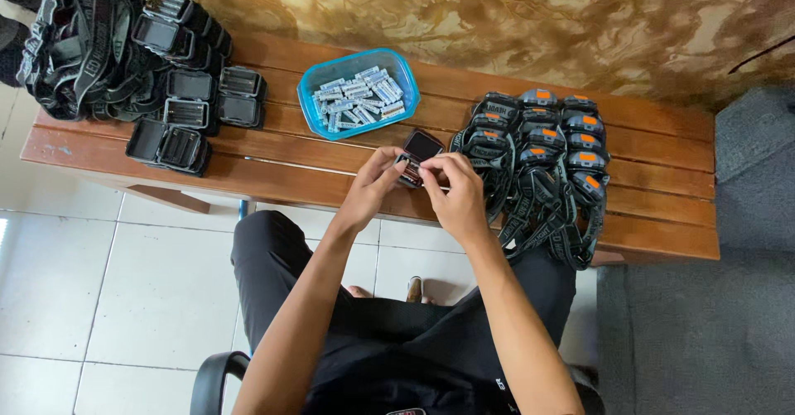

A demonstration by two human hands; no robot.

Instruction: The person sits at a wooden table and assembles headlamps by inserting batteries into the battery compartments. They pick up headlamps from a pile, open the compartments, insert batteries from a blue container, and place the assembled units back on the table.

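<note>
Both my hands meet over the front edge of a slatted wooden bench [281, 166]. My left hand [371, 188] and my right hand [454, 193] together hold a small black headlamp unit [421, 148] with its back lid flipped up. Fingertips of both hands pinch at its open compartment; whether a battery is between them is hidden. Just behind it stands a blue plastic tub [313, 79] filled with several small batteries [358, 98].
A pile of black headlamps with orange buttons and straps [542, 162] lies right of my hands. At the bench's left end sit several open black headlamp units [192, 104] and a heap of straps [79, 46]. Tiled floor lies below, a grey mat at right.
</note>
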